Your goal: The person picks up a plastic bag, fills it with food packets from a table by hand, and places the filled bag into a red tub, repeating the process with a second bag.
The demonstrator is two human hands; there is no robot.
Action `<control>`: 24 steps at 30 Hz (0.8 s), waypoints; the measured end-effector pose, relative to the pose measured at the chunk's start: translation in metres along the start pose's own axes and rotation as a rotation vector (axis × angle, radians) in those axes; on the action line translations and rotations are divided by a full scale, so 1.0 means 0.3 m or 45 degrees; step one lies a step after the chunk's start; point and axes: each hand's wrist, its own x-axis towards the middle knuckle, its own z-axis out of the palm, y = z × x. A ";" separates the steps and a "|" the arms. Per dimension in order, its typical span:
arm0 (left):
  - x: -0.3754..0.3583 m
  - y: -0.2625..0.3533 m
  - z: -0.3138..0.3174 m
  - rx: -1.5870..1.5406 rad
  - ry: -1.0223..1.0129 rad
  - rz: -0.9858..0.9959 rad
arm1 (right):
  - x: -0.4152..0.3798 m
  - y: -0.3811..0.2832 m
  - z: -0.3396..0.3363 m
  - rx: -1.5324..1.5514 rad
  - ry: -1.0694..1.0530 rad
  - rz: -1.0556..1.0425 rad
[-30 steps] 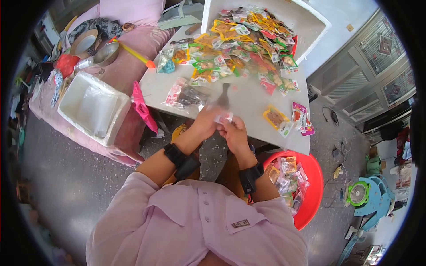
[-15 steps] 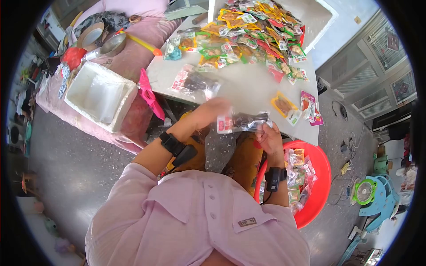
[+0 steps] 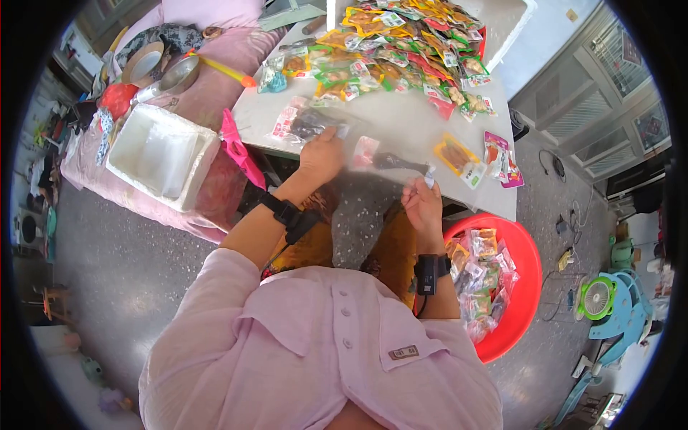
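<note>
My right hand [image 3: 423, 199] pinches one end of a clear packet with dark contents [image 3: 394, 160], held over the table's front edge and blurred by motion. On the left, my left hand [image 3: 322, 153] reaches to a second clear packet with dark contents and a red-and-white label [image 3: 308, 123], its fingers touching the packet's near side. Whether those fingers grip it is hard to see. A yellow packet [image 3: 456, 155] and a pink packet [image 3: 499, 159] lie to the right on the table. Many colourful packets [image 3: 408, 54] are heaped at the back.
A red tub [image 3: 527, 308] holding packets stands below the table's right side. The grey table [image 3: 265, 118] has a white foam box [image 3: 512, 36] behind the heap. An empty-looking foam box [image 3: 161, 158] and pink fan-like item [image 3: 240, 150] are on the pink bed [image 3: 222, 61].
My left hand has moved left, from near the held packet to the packet lying on the table. My right hand has shifted slightly, and the held packet has swung up and right.
</note>
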 end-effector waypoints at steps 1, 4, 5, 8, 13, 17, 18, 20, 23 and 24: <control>0.002 -0.013 -0.011 -0.014 0.013 0.046 | 0.003 0.009 0.000 -0.005 -0.021 0.012; 0.001 -0.032 -0.053 -0.027 -0.006 0.109 | 0.008 0.035 0.006 0.004 -0.042 0.007; -0.001 -0.027 -0.070 -0.018 -0.047 0.084 | 0.009 0.041 0.011 0.023 -0.036 0.016; -0.016 -0.027 -0.071 -0.048 -0.004 0.107 | 0.017 0.052 0.026 0.110 -0.016 0.055; -0.037 -0.019 -0.052 -0.128 0.234 0.134 | 0.029 0.083 0.058 0.315 0.002 0.146; -0.030 -0.027 -0.062 -0.254 0.289 0.017 | 0.019 0.073 0.027 0.213 -0.011 0.154; -0.028 -0.032 -0.062 -0.300 0.314 0.001 | 0.006 0.062 0.008 0.202 -0.045 0.163; -0.028 -0.035 -0.050 -0.316 0.298 0.017 | -0.002 0.061 -0.008 0.169 -0.092 0.175; -0.040 -0.004 -0.070 -0.328 0.249 0.059 | -0.002 0.066 0.004 0.154 -0.111 0.173; -0.047 0.006 -0.079 -0.328 0.233 0.071 | 0.004 0.068 0.013 0.174 -0.107 0.173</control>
